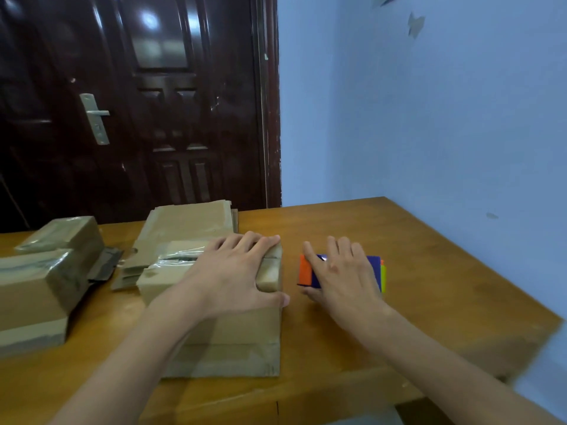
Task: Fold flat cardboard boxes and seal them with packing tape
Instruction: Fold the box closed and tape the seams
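A folded brown cardboard box (233, 338) stands on the wooden table (414, 271) in front of me, with clear tape across its top flaps. My left hand (236, 271) lies spread on the box's top near its right edge, the thumb hanging over the right side. To the right of the box my right hand (340, 271) covers a blue tape dispenser (372, 262) with an orange end and a green edge; the fingers reach over it and the thumb sits under its near side.
A stack of flat cardboard (190, 228) lies behind the box. Two taped boxes (40, 289) stand at the left. A dark door (138, 102) and a blue wall (429, 118) close the back. The table's right edge runs diagonally.
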The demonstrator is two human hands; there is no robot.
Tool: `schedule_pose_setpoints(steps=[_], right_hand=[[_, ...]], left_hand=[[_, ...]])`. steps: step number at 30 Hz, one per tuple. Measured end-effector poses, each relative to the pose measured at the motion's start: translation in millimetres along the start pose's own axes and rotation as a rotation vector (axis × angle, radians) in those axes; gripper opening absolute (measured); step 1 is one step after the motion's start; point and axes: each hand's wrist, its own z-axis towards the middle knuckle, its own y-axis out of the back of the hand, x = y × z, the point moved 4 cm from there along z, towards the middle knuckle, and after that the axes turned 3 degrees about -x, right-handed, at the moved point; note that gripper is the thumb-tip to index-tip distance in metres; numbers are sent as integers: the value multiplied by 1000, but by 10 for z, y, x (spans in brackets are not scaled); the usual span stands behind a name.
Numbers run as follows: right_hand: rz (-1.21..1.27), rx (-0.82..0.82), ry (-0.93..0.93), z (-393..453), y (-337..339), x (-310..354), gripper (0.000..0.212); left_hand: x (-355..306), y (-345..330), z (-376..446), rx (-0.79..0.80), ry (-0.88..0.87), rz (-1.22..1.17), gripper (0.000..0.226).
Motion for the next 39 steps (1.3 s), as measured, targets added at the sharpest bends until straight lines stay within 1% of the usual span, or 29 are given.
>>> schedule_pose_setpoints(steps=[4, 5, 6, 7, 8, 10, 11, 12, 13, 15, 16, 17, 19, 20, 22, 25, 27, 30, 32, 33, 35, 36, 38, 39], right_hand=[[123, 67, -112, -193, -193, -61, 69], [159, 63, -158, -216, -153, -61, 69], [217, 24, -192, -224, -101, -49, 69], [370, -24, -228, -231, -9, -29, 67], [596, -77, -262, -246, 106, 3, 64], [1064, -95, -262, -248, 363, 175, 60], [1218, -83, -226, -239, 469, 308, 59], [1286, -69, -191, -230, 533, 444, 59], [1286, -66, -167, -230, 542, 567, 61], [1245, -108, -182, -226, 492, 691, 65], [1240, -133, -198, -206, 466, 696, 65], [1208, -155, -202, -185, 456, 682, 62], [1026, -201, -174, -155, 454, 640, 56], [930, -225, -151, -146, 460, 625, 59], [799, -235, -80, -134, 490, 637, 70], [704, -238, -4, -122, 511, 675, 85], [693, -245, 1, -105, 526, 684, 85], [707, -214, -6, -91, 547, 659, 83], [658, -197, -10, -82, 621, 649, 78], [609, -194, -24, -74, 686, 666, 79], [497, -172, -30, -26, 882, 794, 84], [442, -172, 3, -2, 982, 921, 81], [411, -171, 160, 8, 1070, 1261, 68], [455, -168, 214, -13, 1065, 1395, 63]], left_hand=[[-80, -27, 5, 93, 42, -37, 121], [-87, -32, 4, 119, 44, -47, 124], [-89, -28, 1, 143, 43, -56, 126], [-86, -30, 7, 164, 40, -63, 128], [-83, -28, 12, 181, 40, -71, 130], [-77, -19, 28, 198, 42, -91, 129], [-78, -6, 35, 198, 40, -96, 123], [-72, 19, 36, 195, 30, -107, 114], [-62, 56, 21, 190, 19, -141, 105], [9, 159, -57, 187, 15, -228, 100], [62, 197, -119, 197, 1, -207, 99], [137, 210, -200, 202, -18, -131, 97], [346, 178, -416, 159, -40, -1, 89], [453, 163, -558, 112, -38, 21, 86], [649, 129, -861, -7, -11, 19, 82], [792, 66, -1125, -197, 95, -36, 91], [772, -10, -1179, -330, 184, -93, 95], [661, -101, -1261, -514, 260, -121, 85], [638, -152, -1299, -644, 300, -240, 79], [647, -169, -1308, -696, 325, -335, 77], [687, -206, -1300, -753, 340, -457, 74], [698, -214, -1290, -758, 337, -474, 74], [709, -200, -1279, -740, 320, -463, 72], [710, -179, -1281, -742, 305, -428, 70]])
